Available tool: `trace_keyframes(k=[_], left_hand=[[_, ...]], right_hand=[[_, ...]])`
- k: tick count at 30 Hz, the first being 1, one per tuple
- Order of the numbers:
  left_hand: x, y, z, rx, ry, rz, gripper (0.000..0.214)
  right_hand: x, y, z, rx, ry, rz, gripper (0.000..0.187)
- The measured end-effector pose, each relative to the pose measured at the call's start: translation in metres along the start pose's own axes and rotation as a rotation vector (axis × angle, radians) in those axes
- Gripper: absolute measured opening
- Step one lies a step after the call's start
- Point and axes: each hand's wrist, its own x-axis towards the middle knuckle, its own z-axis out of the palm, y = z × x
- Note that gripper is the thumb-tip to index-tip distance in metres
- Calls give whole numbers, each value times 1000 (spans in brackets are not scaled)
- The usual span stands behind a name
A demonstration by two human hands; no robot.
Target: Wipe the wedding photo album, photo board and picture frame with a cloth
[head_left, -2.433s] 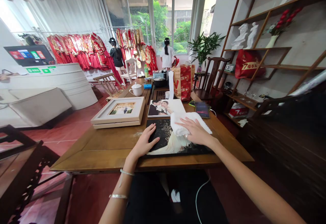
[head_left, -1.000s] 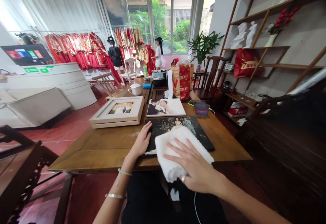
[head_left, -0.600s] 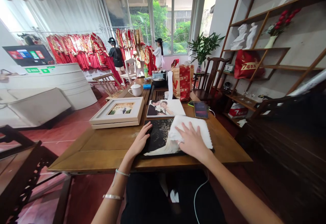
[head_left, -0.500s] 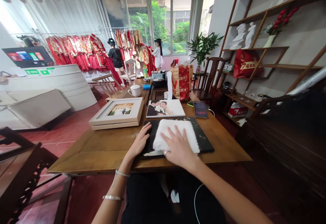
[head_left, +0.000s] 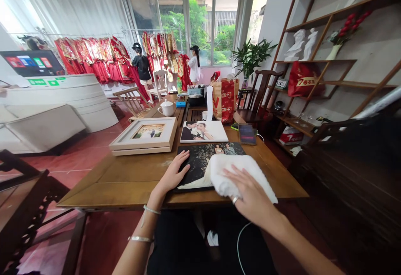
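A dark photo panel (head_left: 194, 166) showing a couple lies flat near the table's front edge. At its left edge rests my left hand (head_left: 175, 172), fingers stretched out and open, holding nothing. My right hand (head_left: 249, 195) presses a fluffy white cloth (head_left: 238, 166) onto the panel's right part, its thumb at the cloth's near edge. The cloth covers the panel's lower right and hangs past that side. Just behind lies a white-backed couple photo (head_left: 216, 131). To the left is a pale framed picture (head_left: 142, 135).
On the wooden table (head_left: 119, 179) are a phone (head_left: 247, 134), a white lidded teapot (head_left: 167, 108), a blue box (head_left: 181, 104) and a red paper bag (head_left: 224, 99). A dark chair (head_left: 257, 95) stands behind the right side. Two people are near hanging red garments.
My right hand has slid the white cloth rightward and toward me across the panel, uncovering the pictured couple and the panel's middle. My left hand stays at the left edge.
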Motion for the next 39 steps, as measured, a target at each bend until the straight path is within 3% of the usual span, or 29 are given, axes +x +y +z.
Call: trace_keyframes(k=[3, 6, 9, 13, 18, 22, 28, 31, 34, 39], left_hand=[[-1, 1, -2, 14, -5, -9, 43], [-1, 0, -3, 15, -9, 4, 44], [0, -2, -2, 10, -11, 17, 44], [2, -4, 0, 15, -18, 23, 45], [3, -6, 2, 18, -3, 26, 44], [2, -7, 2, 2, -5, 26, 44], [0, -6, -2, -30, -12, -6, 45], [2, -8, -3, -56, 1, -18, 44], [4, -11, -2, -88, 6, -26, 44], [4, -9, -3, -109, 26, -24, 43]], right_hand=[[33, 30, -8, -74, 57, 114, 51], [80, 38, -11, -94, 4, 104, 41], [125, 22, -7, -89, -33, 25, 33], [173, -16, 8, -102, -86, -47, 41], [199, -53, 23, -144, -102, -82, 35], [187, -40, 21, -190, -52, -44, 35], [139, 39, -2, -243, -13, 103, 38], [118, 62, -7, -255, -1, 133, 45], [98, 55, -2, -248, -20, 90, 51], [54, 12, 11, -174, -32, -68, 61]])
